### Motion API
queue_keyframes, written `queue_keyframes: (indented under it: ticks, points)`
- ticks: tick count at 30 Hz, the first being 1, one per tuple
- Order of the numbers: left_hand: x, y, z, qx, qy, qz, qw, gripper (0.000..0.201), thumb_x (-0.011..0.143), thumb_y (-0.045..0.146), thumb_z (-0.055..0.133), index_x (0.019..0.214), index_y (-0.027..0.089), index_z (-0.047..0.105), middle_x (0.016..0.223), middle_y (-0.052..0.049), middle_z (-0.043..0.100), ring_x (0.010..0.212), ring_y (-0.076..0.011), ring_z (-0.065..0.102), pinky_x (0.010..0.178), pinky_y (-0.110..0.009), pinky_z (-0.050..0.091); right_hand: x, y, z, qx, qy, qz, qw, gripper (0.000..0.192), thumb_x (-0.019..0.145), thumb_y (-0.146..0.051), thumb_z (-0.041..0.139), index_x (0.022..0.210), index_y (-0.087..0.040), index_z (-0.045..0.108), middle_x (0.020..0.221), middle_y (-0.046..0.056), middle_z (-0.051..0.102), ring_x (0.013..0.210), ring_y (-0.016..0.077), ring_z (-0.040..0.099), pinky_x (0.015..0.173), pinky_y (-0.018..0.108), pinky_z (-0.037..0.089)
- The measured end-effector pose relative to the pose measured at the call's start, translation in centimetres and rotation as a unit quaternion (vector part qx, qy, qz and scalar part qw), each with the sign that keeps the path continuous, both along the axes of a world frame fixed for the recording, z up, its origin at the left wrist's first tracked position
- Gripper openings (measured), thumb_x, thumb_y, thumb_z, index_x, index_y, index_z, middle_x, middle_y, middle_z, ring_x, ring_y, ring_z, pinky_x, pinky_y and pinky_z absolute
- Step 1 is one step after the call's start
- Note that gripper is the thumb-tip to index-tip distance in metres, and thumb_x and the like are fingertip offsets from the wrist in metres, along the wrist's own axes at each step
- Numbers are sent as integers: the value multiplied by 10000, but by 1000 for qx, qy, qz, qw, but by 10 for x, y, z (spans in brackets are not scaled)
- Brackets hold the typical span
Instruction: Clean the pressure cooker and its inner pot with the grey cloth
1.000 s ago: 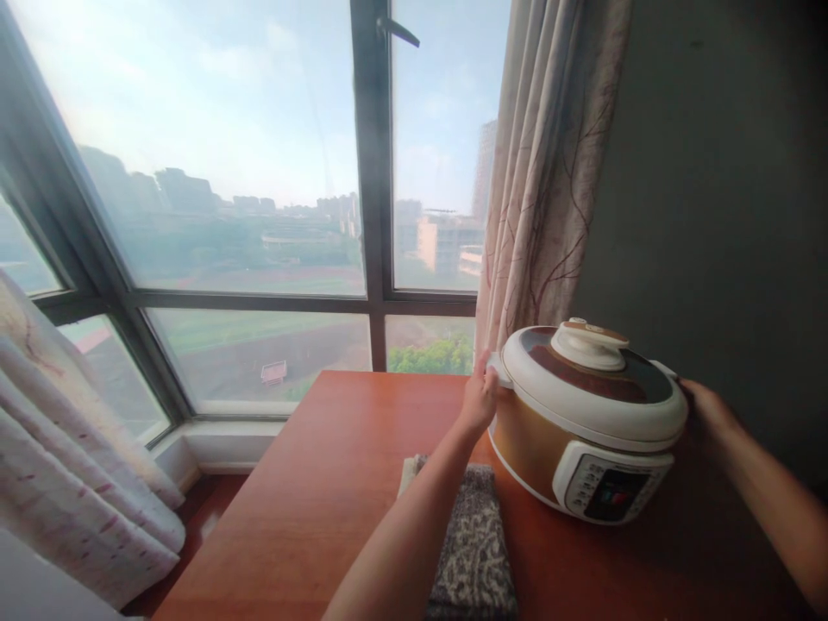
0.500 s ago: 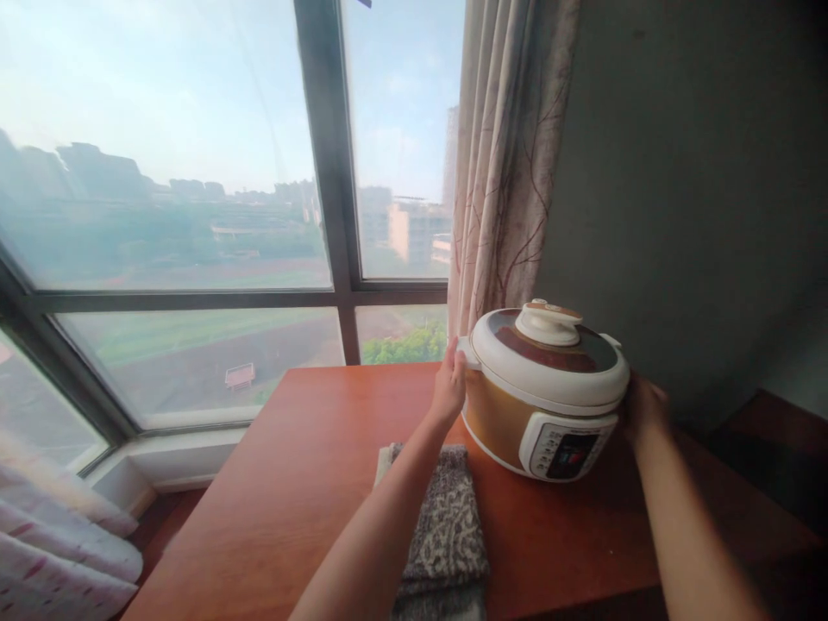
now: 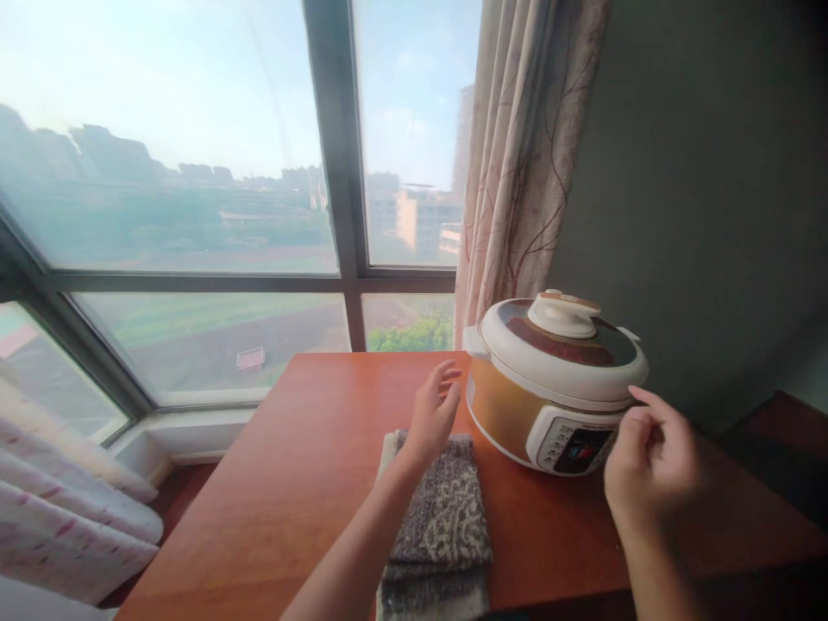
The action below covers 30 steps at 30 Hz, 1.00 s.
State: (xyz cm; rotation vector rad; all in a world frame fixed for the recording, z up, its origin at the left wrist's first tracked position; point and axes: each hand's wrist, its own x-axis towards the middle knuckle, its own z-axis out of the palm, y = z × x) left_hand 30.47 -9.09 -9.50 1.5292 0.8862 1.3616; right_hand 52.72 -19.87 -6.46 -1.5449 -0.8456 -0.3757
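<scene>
Both hands have let go of the cooker [image 3: 556,384]: left hand [image 3: 432,414] spread, right hand [image 3: 647,466] loosely curled (apparently empty, fingertips blurred).

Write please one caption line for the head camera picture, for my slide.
Two open hands, left hand and right hand, hover beside a cooker on a table, above a folded cloth.

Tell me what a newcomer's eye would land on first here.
The white and gold electric cooker stands at the far right of the red-brown table, by the curtain. Both hands are open and off it: the left hand hovers above a folded grey patterned cloth, the right hand near the control panel.
</scene>
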Motion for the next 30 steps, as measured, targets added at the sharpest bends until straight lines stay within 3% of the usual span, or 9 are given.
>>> queue_keyframes:
  ticks: [2, 5, 8, 13, 16, 21, 26, 30]
  points:
    - [-15, -7, -4, 4, 13, 15, 1000, 338, 904, 318, 556, 1219, 210, 619, 1166, -130, 697, 1038, -266, 667, 898, -412, 523, -46, -4, -4, 7, -113, 134, 985, 273, 908, -298, 510, 1101, -209, 681, 889, 110, 682, 789, 241, 643, 760, 368, 501]
    - [-37, -15, -13, 12, 42, 33, 999, 254, 904, 315, 549, 1094, 206, 676, 1082, -114, 732, 1017, -266, 679, 891, -401, 523, -104, 8, -18, -61, -156, 360, 918, 268, 935, -231, 453, 1087, -276, 669, 849, 66, 677, 770, 227, 643, 718, 348, 510]
    - [-58, -20, -28, 27, 111, 55, 992, 223, 896, 273, 530, 1022, 212, 703, 1019, -99, 750, 977, -263, 687, 886, -400, 520, -139, 31, -46, -133, -118, 444, 878, 287, 937, -210, 424, 1067, -270, 673, 916, 65, 698, 829, 230, 660, 744, 348, 520]
    - [-81, -28, -62, 77, 287, 81, 952, 226, 866, 188, 520, 962, 227, 720, 971, -92, 745, 933, -265, 671, 869, -402, 506, -151, 61, -98, -232, -112, 448, 856, 295, 912, -202, 430, 982, -261, 711, 956, 61, 732, 912, 253, 680, 839, 378, 512]
    - [-86, -31, -75, 98, 335, 60, 935, 254, 874, 152, 486, 978, 205, 711, 979, -90, 736, 940, -252, 656, 883, -395, 499, -147, 65, -114, -244, -95, 452, 853, 303, 900, -196, 424, 956, -228, 720, 964, 66, 740, 907, 240, 685, 846, 365, 510]
    - [-90, -35, -79, 96, 328, 47, 939, 272, 865, 122, 483, 1020, 194, 695, 1032, -79, 727, 996, -230, 644, 928, -373, 493, -140, 61, -114, -213, -31, 489, 845, 280, 903, -247, 450, 929, -197, 724, 969, 81, 743, 919, 236, 682, 859, 358, 509]
    - [-93, -37, -79, 88, 313, 46, 945, 270, 857, 123, 500, 1033, 191, 693, 1063, -79, 729, 1019, -228, 647, 953, -379, 492, -132, 58, -107, -184, 101, 522, 827, 238, 881, -316, 547, 978, -178, 715, 950, 91, 732, 873, 234, 678, 793, 346, 536]
    - [-94, -36, -80, 91, 313, 42, 945, 270, 855, 127, 510, 1039, 191, 696, 1071, -75, 731, 1025, -225, 650, 956, -378, 493, -130, 58, -110, -164, 121, 542, 816, 234, 853, -303, 587, 1008, -169, 700, 922, 79, 711, 857, 222, 671, 784, 337, 536]
